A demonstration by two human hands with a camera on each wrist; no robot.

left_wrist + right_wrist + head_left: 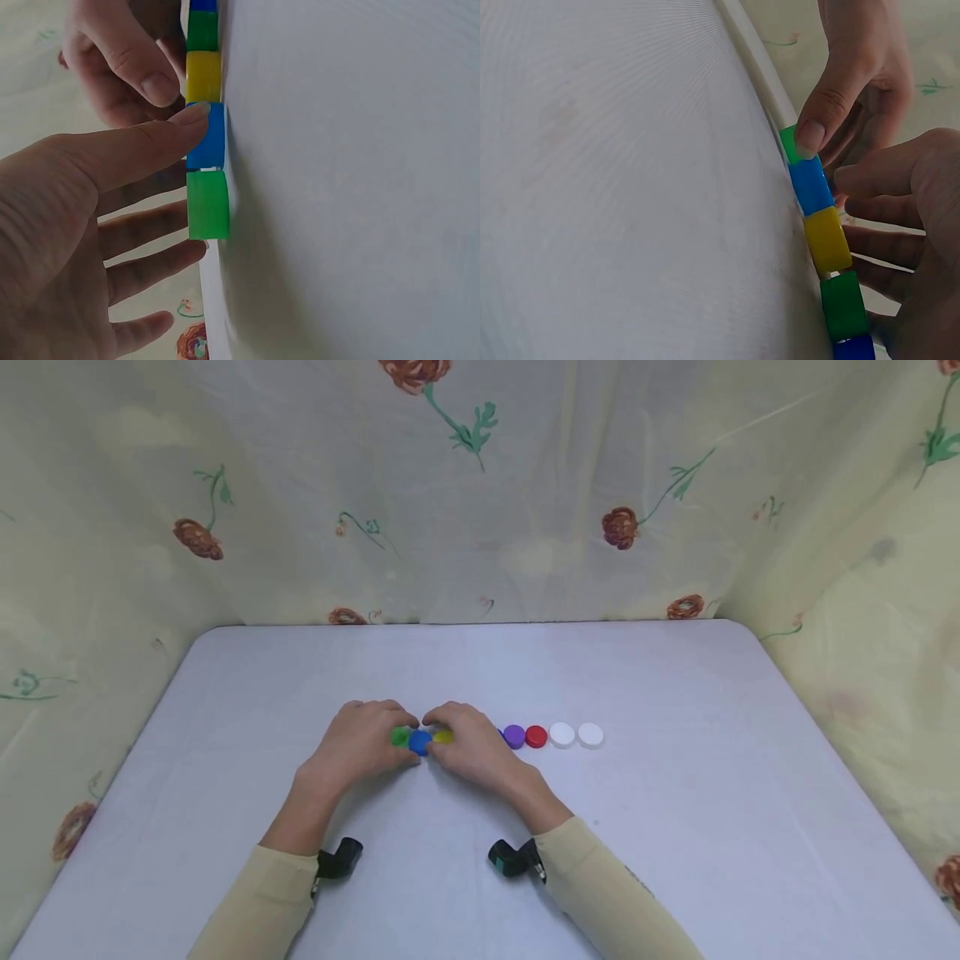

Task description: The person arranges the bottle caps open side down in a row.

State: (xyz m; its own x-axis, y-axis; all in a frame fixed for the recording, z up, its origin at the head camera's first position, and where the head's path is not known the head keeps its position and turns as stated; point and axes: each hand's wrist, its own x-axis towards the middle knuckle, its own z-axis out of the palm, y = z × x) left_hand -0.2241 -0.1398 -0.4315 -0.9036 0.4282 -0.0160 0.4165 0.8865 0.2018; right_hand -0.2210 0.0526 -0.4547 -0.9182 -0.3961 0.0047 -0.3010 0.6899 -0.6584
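Note:
A row of coloured round bottle caps lies on the white table [675,827]. My left hand [362,739] is at the row's left end, its thumb on the near side of the light blue cap [210,139] and its fingers behind, pinching it. Beside that stands the light green cap [208,206], within the curve of the same hand. My right hand [480,747] arches over the row with fingers loosely bent; its thumb hovers by the blue and yellow [827,240] caps. A dark green cap [845,307] and a dark blue one [853,349] follow, hidden under this hand in the head view.
Right of my hand the row goes on with a purple cap [513,737], a red cap [536,737] and two white caps [576,735]. Floral cloth [525,527] hangs behind and at both sides of the table. Small black cameras [341,857] are strapped at both wrists.

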